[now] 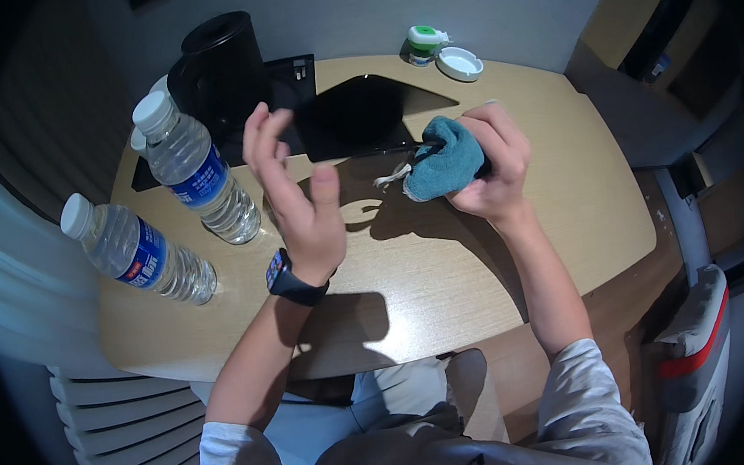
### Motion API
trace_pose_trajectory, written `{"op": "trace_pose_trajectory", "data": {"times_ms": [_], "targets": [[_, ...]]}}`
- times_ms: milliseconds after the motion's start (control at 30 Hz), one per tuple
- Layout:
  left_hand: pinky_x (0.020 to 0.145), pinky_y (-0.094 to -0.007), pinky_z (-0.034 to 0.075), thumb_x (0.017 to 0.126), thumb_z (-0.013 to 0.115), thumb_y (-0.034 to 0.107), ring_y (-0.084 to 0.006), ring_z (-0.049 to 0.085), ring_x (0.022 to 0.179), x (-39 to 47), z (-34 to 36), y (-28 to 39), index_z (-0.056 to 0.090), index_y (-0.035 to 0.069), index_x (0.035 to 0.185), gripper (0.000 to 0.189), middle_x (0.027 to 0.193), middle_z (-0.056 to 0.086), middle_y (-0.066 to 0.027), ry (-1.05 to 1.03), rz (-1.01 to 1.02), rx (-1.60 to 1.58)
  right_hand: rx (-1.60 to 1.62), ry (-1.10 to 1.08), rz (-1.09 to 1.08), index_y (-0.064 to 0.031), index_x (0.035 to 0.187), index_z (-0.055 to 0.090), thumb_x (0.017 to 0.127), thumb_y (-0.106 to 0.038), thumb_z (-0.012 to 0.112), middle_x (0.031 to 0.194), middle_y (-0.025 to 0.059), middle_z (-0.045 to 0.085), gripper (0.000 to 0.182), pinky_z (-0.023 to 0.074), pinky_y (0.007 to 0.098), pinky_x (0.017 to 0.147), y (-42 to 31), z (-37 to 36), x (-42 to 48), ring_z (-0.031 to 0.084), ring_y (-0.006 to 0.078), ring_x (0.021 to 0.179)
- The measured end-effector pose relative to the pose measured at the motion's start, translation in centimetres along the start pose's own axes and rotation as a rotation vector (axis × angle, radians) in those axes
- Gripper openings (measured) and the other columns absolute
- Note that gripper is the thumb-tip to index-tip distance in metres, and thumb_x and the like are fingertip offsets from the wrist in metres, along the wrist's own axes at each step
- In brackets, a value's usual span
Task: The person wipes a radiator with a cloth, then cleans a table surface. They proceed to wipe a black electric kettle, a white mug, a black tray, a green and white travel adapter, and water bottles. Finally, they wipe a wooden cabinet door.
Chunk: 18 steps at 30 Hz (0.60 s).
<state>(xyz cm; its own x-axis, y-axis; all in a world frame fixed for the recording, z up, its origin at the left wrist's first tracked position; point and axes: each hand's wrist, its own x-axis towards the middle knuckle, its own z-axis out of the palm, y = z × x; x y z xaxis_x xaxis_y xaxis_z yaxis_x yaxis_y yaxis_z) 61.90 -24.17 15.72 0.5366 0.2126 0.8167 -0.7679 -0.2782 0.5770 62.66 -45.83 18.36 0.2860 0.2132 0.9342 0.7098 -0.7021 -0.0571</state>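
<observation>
My right hand (498, 163) grips a teal cloth (448, 164) above the wooden table (428, 280). The cloth is bunched around a slim dark object (398, 148), mostly hidden, so I cannot tell what it is. A short whitish strip (392, 176) hangs beside the cloth. To the left, my left hand (298, 205) is raised with its fingers apart and nothing in it. A dark smartwatch (294, 281) is strapped on that wrist. Just left of this hand stands a clear water bottle (200, 174) with a blue label and white cap.
Another water bottle (141, 251) stands nearer the left edge. Behind them, a black kettle (225, 73) sits on a black tray (295, 91). A glossy black panel (363, 118) lies beyond my hands. Farther back are a white ashtray (460, 65) and a green-and-white bottle (424, 41).
</observation>
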Motion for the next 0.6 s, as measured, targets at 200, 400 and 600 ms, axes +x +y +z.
{"op": "trace_pose_trajectory", "data": {"times_ms": [200, 400, 600], "targets": [[0.091, -0.0424, 0.059, 0.106, 0.033, 0.028, -0.031, 0.055, 0.122, 0.9, -1.1, 1.6, 0.036, 0.008, 0.146, 0.045, 0.137, 0.044, -0.016, -0.283, -0.907, -0.885, -0.002, -0.065, -0.194, -0.0048, 0.079, 0.064, 0.052, -0.029, 0.068, 0.076, 0.0092, 0.057, 0.037, 0.0428, 0.0369, 0.061, -1.1, -0.6, 0.2, 0.058, 0.0275, 0.07], [0.091, -0.0385, 0.058, 0.107, 0.037, 0.023, -0.0257, 0.057, 0.118, 0.1, -0.1, 1.5, 0.043, 0.003, 0.141, 0.04, 0.133, 0.047, -0.014, -0.187, -0.78, -0.677, 0.026, -0.142, -0.171, -0.003, 0.079, 0.064, 0.054, -0.024, 0.07, 0.076, 0.0115, 0.058, 0.033, 0.0439, 0.0362, 0.061, 1.5, -0.5, -0.7, 0.058, 0.0278, 0.068], [0.091, -0.0348, 0.057, 0.108, 0.036, 0.02, -0.0233, 0.06, 0.113, -0.6, 0.4, 0.9, 0.046, 0.0, 0.139, 0.038, 0.129, 0.053, -0.0156, -0.095, -0.818, -0.64, 0.249, 0.02, 0.329, -0.0007, 0.085, 0.066, 0.074, -0.01, 0.06, 0.086, 0.0094, 0.065, 0.016, 0.0503, 0.033, 0.071, 6.4, -1.2, -2.8, 0.063, 0.025, 0.075]]}}
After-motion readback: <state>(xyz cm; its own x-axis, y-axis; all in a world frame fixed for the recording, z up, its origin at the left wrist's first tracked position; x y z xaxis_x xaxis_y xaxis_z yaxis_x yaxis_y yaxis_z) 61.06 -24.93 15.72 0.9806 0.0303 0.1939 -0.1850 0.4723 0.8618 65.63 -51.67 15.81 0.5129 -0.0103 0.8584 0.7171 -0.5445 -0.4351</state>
